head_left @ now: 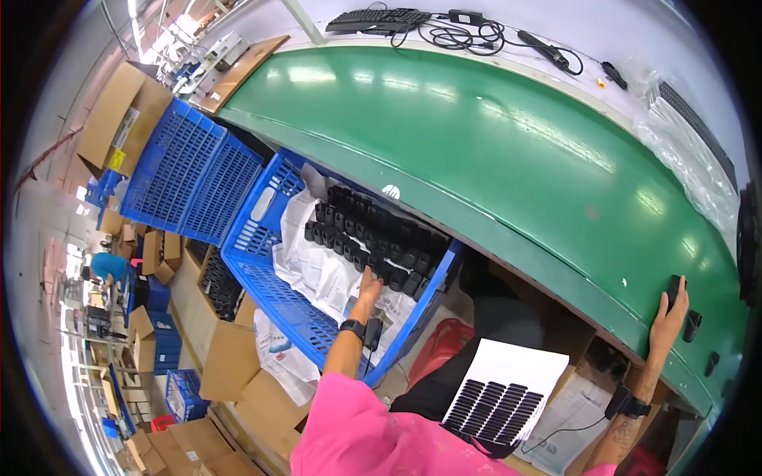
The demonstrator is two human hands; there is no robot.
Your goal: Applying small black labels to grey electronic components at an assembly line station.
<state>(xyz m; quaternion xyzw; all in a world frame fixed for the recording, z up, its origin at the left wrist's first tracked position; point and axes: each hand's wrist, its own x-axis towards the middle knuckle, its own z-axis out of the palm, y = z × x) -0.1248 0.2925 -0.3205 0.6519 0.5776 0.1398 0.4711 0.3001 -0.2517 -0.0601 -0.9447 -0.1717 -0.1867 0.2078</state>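
Observation:
My left hand (367,292) reaches into a blue plastic crate (279,287). Its fingers are closed at the near edge of several rows of small black box-shaped devices (349,226), pinching one of them. White paper sheets (313,266) lie under the rows. Out to the right, my right hand (668,321) grips a black oblong device (674,292) on the green conveyor belt (476,151). Two similar black pieces, one nearer (692,325) and one by the belt's end (712,364), lie beside that hand. Both wrists wear black straps with small boxes.
A white sheet with rows of dark strips (516,361) rests on my lap. More blue crates (182,174) and cardboard boxes (226,361) stand at the left. Along the belt's far side lie a keyboard (377,20), cables (468,36) and a plastic-wrapped stack (690,151).

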